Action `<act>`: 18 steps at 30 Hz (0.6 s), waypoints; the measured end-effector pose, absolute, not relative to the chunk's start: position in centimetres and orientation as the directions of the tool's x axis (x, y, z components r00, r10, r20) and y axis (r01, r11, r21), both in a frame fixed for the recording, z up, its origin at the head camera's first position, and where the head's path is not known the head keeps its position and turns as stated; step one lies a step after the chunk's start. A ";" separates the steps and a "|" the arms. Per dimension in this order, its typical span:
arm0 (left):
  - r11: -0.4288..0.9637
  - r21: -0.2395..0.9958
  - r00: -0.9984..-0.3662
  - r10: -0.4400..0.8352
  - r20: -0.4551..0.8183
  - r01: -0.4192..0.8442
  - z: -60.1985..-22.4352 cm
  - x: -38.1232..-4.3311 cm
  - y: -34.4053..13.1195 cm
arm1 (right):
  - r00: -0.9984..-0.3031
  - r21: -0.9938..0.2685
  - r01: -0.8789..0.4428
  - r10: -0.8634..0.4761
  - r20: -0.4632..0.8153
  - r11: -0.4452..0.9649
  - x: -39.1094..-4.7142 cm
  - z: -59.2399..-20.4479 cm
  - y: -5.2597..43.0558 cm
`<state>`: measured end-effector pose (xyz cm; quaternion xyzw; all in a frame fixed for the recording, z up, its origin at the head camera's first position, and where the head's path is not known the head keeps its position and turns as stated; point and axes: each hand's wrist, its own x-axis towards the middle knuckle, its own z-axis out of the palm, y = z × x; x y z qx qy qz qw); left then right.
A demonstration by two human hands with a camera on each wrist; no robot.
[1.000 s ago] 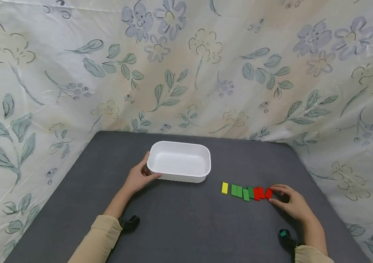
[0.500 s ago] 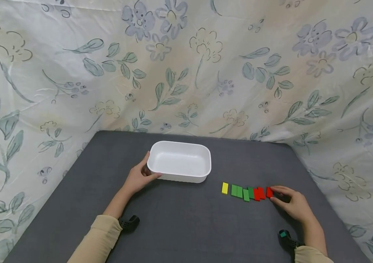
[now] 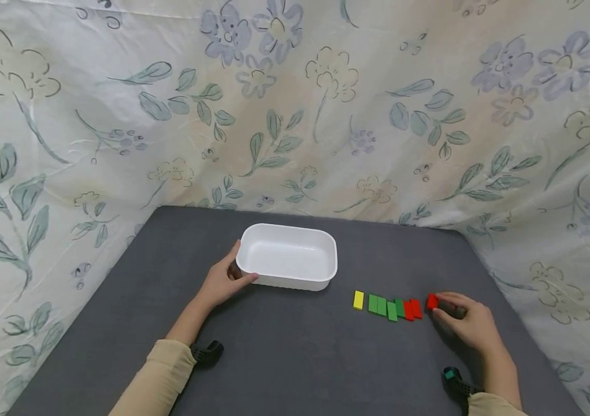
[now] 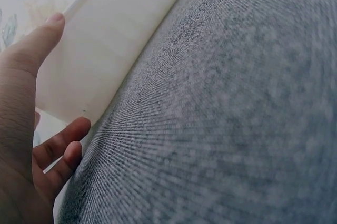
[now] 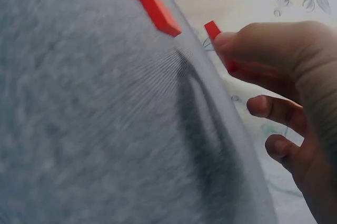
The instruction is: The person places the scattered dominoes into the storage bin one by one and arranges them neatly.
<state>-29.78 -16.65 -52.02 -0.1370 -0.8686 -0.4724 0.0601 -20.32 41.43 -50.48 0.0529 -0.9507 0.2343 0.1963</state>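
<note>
My left hand (image 3: 220,282) holds the left near corner of a white plastic tub (image 3: 284,282), thumb on its front wall and fingers at its left end. In the left wrist view the thumb and curled fingertips lie against the tub's pale wall (image 4: 105,40). At the right, my right hand (image 3: 474,325) pinches a small red block (image 3: 432,301) between thumb and forefinger. The right wrist view shows that block raised above the grey cloth, while the other fingers hang loosely curled. Two more red blocks (image 3: 412,309) lie just left of it.
Several green blocks (image 3: 381,305) and one yellow block (image 3: 359,300) continue the row toward the tub. Grey cloth (image 3: 315,358) covers the table. A flowered curtain (image 3: 326,127) hangs behind and along both sides.
My right hand has drawn the red block rightward and up, widening the gap to the other red blocks. The left hand keeps its grip on the tub.
</note>
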 end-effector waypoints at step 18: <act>0.509 0.812 -0.957 0.183 0.224 0.287 -51.9 -30.1 -16.8 | -0.884 -0.410 -0.227 -0.011 0.467 0.883 -22.1 -46.2 38.8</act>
